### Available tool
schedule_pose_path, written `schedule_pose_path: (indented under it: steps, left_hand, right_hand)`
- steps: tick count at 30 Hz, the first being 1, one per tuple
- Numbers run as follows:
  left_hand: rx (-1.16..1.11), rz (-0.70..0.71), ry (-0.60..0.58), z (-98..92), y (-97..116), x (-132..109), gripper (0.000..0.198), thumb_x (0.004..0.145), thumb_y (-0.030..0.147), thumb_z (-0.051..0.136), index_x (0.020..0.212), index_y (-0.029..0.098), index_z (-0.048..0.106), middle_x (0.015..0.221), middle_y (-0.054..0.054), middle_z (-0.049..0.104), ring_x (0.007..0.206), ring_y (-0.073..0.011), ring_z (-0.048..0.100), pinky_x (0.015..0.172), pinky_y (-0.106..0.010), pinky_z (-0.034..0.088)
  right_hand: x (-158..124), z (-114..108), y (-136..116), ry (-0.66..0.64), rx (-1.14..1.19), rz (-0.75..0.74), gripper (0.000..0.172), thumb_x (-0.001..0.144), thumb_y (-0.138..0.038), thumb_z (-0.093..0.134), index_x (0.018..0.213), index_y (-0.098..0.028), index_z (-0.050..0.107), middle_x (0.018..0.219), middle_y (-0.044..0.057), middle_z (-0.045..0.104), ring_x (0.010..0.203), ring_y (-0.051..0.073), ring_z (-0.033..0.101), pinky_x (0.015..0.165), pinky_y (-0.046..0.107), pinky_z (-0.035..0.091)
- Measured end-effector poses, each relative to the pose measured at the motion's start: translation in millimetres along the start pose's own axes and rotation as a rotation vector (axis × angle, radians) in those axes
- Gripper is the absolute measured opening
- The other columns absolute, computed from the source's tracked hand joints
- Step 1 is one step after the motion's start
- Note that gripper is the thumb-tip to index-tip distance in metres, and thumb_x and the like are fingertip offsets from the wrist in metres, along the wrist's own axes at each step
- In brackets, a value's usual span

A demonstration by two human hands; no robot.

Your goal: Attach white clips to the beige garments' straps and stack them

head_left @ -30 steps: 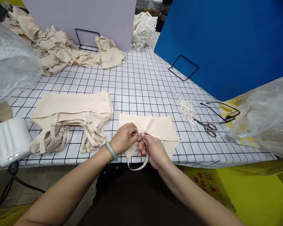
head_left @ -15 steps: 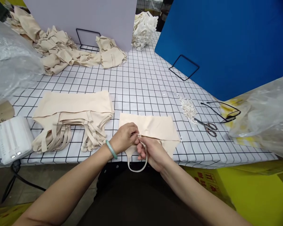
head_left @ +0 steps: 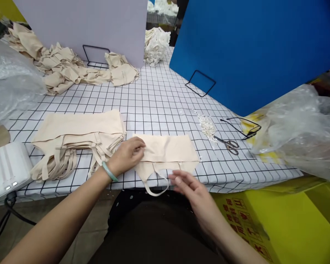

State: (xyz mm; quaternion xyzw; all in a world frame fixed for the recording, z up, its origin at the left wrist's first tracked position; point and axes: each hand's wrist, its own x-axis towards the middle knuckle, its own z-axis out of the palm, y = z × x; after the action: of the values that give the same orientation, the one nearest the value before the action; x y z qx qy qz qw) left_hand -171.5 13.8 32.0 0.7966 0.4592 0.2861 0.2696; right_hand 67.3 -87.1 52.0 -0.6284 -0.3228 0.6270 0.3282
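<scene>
A beige camisole-like top (head_left: 170, 148) with thin straps lies flat near the table's front edge. My left hand (head_left: 128, 156), wearing a pale green bangle (head_left: 109, 171), rests at its left side. Those fingers are curled together over the cloth edge, and whatever they may hold is hidden. Just below the top, my right hand (head_left: 191, 189) is open with loosely bent fingers and nothing in it. Its fingertips are close to the looped strap (head_left: 157, 194), which hangs at the table edge. To the left lies a neat stack of similar tops (head_left: 79, 123), straps toward me.
Small white pieces (head_left: 207, 126) lie heaped beside scissors (head_left: 228, 144) and eyeglasses (head_left: 246, 130). A white power bank (head_left: 9, 167) with a cable sits at left. Behind are crumpled beige garments (head_left: 63, 66), a blue board (head_left: 247, 47) and a pale board (head_left: 82, 25). Plastic bags (head_left: 299, 124) flank the table.
Both hands have come apart from the strap fitting they were pinching. The left moved left to the top's edge; the right let go of the strap and opened. The view shifted slightly.
</scene>
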Motion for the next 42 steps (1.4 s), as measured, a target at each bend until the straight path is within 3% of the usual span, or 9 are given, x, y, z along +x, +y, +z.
schedule_pose_path:
  steps: [5,11,17,21,24,27,32,37,42]
  left_hand:
    - [0.615,-0.280,-0.058,-16.3,-11.4,35.2,0.031,0.088,0.037,0.055,0.100,0.011,0.064,0.107,-0.017,0.064,0.107,-0.0329,0.055,0.093,-0.049,0.045]
    - [0.695,-0.420,-0.444,-21.1,-13.9,70.4,0.028,0.079,0.042,0.062,0.086,0.015,0.064,0.104,-0.014,0.066,0.109,-0.0343,0.052,0.098,-0.053,0.035]
    - [0.338,-0.312,-0.307,-27.1,6.2,44.3,0.009,0.069,0.015,0.059,0.067,0.017,0.051,0.083,-0.006,0.062,0.087,-0.0238,0.056,0.084,-0.040,0.043]
    - [-0.351,-0.292,-0.112,-46.8,37.5,1.6,0.010,0.076,0.018,0.060,0.076,0.019,0.050,0.070,0.003,0.051,0.061,-0.0114,0.048,0.055,-0.023,0.039]
    - [-0.600,-0.187,0.066,-77.2,62.9,-20.4,0.015,0.080,0.021,0.066,0.080,0.018,0.051,0.069,0.003,0.052,0.059,-0.0088,0.050,0.052,-0.020,0.042]
    - [-0.573,-0.042,0.297,-123.2,80.5,-31.6,0.017,0.081,0.026,0.073,0.086,0.016,0.061,0.082,-0.002,0.064,0.073,-0.0124,0.061,0.063,-0.024,0.053]
    - [-0.436,0.048,0.663,-202.7,89.1,-55.1,0.020,0.078,0.027,0.079,0.090,0.017,0.066,0.086,-0.002,0.068,0.078,-0.0147,0.065,0.068,-0.027,0.056]
    - [-0.332,-0.175,0.803,-241.9,71.7,-100.7,0.011,0.083,0.022,0.071,0.091,0.015,0.067,0.074,-0.001,0.062,0.068,-0.0128,0.064,0.063,-0.027,0.053]
    - [-0.429,-0.396,0.725,-254.5,7.4,-131.8,0.028,0.071,0.034,0.080,0.088,0.015,0.067,0.076,-0.002,0.065,0.064,-0.0124,0.062,0.060,-0.026,0.052]
  right_hand:
    - [78.5,-64.9,-42.0,0.427,-0.697,-0.389,0.029,0.082,-0.043,0.057,0.099,-0.021,0.067,0.095,0.007,0.065,0.078,0.021,0.057,0.076,0.039,0.047]
    - [158.2,-77.9,-62.2,0.437,-1.021,-0.393,0.023,0.068,-0.043,0.067,0.072,-0.021,0.063,0.088,0.008,0.064,0.094,0.028,0.055,0.080,0.041,0.043]
    - [111.3,-81.2,-67.1,0.233,-0.768,-0.369,0.023,0.077,-0.044,0.064,0.079,-0.023,0.055,0.071,0.000,0.061,0.066,0.017,0.057,0.061,0.031,0.045]
    - [58.7,-99.0,-80.3,0.078,-0.337,-0.443,0.050,0.065,-0.050,0.081,0.104,-0.026,0.061,0.085,0.002,0.067,0.082,0.023,0.065,0.071,0.037,0.055]
    - [34.0,-102.8,-101.8,0.112,-0.203,-0.607,0.045,0.056,-0.049,0.087,0.093,-0.029,0.071,0.089,0.005,0.069,0.086,0.026,0.065,0.077,0.044,0.056]
    - [21.4,-78.3,-136.9,0.074,-0.077,-0.855,0.028,0.062,-0.047,0.085,0.083,-0.035,0.072,0.089,0.004,0.068,0.092,0.029,0.064,0.078,0.048,0.055]
    - [17.8,14.6,-185.8,-0.165,0.068,-1.055,0.016,0.075,-0.038,0.079,0.087,-0.039,0.068,0.089,0.000,0.066,0.088,0.027,0.065,0.070,0.043,0.055]
    - [36.9,96.0,-179.8,-0.375,0.126,-0.931,0.029,0.072,-0.037,0.082,0.095,-0.028,0.068,0.069,-0.004,0.064,0.060,0.014,0.058,0.051,0.027,0.049]
    - [68.6,147.7,-153.2,-0.473,0.072,-0.680,0.045,0.065,-0.043,0.084,0.100,-0.022,0.065,0.077,-0.001,0.070,0.064,0.013,0.063,0.054,0.025,0.052]
